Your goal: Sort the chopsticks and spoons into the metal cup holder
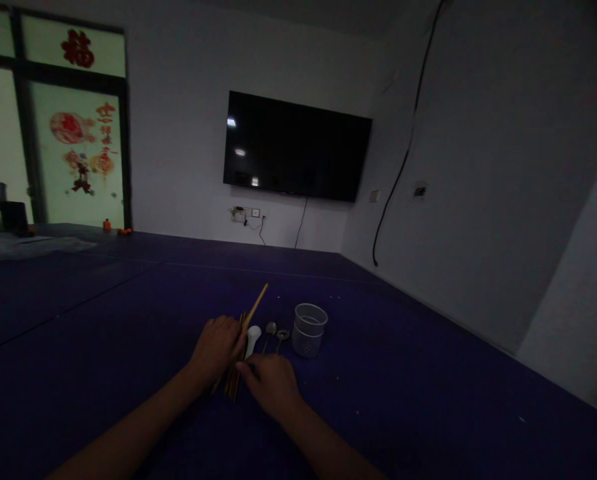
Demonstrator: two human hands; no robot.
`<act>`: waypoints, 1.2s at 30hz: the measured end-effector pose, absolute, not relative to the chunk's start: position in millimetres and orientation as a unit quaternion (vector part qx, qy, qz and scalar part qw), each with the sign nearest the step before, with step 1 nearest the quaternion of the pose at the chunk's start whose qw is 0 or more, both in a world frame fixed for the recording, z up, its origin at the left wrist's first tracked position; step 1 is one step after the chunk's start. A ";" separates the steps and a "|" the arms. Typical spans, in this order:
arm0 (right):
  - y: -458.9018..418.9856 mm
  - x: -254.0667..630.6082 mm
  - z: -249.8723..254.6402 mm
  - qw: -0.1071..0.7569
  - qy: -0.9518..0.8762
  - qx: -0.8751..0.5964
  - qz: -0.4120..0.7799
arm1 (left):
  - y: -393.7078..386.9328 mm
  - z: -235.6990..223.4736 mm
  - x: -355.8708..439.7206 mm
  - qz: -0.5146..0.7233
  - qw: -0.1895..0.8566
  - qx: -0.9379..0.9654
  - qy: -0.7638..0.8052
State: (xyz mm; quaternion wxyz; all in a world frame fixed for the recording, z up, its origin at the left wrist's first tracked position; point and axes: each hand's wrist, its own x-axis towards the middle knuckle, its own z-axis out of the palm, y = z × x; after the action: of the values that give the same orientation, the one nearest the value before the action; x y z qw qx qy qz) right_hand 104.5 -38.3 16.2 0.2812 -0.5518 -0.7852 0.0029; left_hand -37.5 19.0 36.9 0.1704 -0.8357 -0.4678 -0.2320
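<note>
My left hand (217, 345) is closed around pale wooden chopsticks (257, 305), which point up and to the right. Darker brown chopsticks (232, 383) lie in a bundle under and beside it. My right hand (274, 381) is next to the bundle with its fingers curled down and its thumb reaching toward the chopsticks; what those fingers hold, if anything, is hidden. Just beyond it a white spoon (253, 337), a metal spoon (270, 328) and a second metal spoon with an opening in its bowl (283, 334) lie side by side. To their right stands a grey metal cup-shaped holder (308, 340).
Everything lies on a wide dark blue surface (403, 373) with small white specks. Clear plastic sheeting (33, 247) and small orange objects (107, 225) are at the far left. A television (298, 147) hangs on the wall; a black cable (403, 157) dangles at the right.
</note>
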 end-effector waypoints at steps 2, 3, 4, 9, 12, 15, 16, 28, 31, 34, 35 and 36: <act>-39.6 105.0 17.7 0.333 -0.776 -0.535 0.024 | 18.7 34.8 -36.2 -0.251 0.189 -0.845 -0.433; -40.0 105.0 18.1 0.359 -0.770 -0.525 0.040 | 18.9 33.8 -36.0 -0.263 0.198 -0.847 -0.416; -40.1 104.9 18.2 0.383 -0.764 -0.517 0.058 | 19.1 33.0 -36.2 -0.278 0.207 -0.849 -0.399; -35.0 105.4 16.1 0.503 -0.700 -0.486 0.141 | 18.7 30.6 -37.2 -0.351 0.237 -0.853 -0.304; -31.3 108.0 15.5 0.564 -0.664 -0.460 0.172 | 15.3 30.6 -33.9 -0.383 0.245 -0.851 -0.263; -29.8 109.8 15.6 0.586 -0.654 -0.437 0.194 | 10.4 31.7 -28.4 -0.396 0.265 -0.849 -0.228; -29.7 109.8 15.5 0.588 -0.653 -0.434 0.197 | 8.9 32.0 -26.8 -0.399 0.276 -0.847 -0.217; -41.3 118.6 33.1 0.662 -0.580 -0.467 0.081 | 7.3 32.0 -39.5 -0.383 0.261 -0.851 -0.246; -41.9 131.9 41.5 0.686 -0.543 -0.484 0.024 | 14.8 29.6 -43.2 -0.352 0.218 -0.848 -0.331; -37.3 146.1 45.1 0.689 -0.522 -0.502 -0.025 | 23.2 25.1 -45.0 -0.323 0.169 -0.837 -0.407; -35.0 150.5 45.5 0.685 -0.520 -0.509 -0.042 | 25.6 23.5 -45.3 -0.314 0.151 -0.834 -0.428; -32.6 154.6 45.7 0.679 -0.520 -0.514 -0.060 | 27.7 22.0 -45.5 -0.303 0.133 -0.832 -0.446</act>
State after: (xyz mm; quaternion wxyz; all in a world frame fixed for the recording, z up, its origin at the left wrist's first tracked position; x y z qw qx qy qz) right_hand 154.6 -32.6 45.7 0.6794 -0.5140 -0.5203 -0.0595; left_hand -45.5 27.7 22.0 0.1328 -0.8318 -0.4460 -0.3026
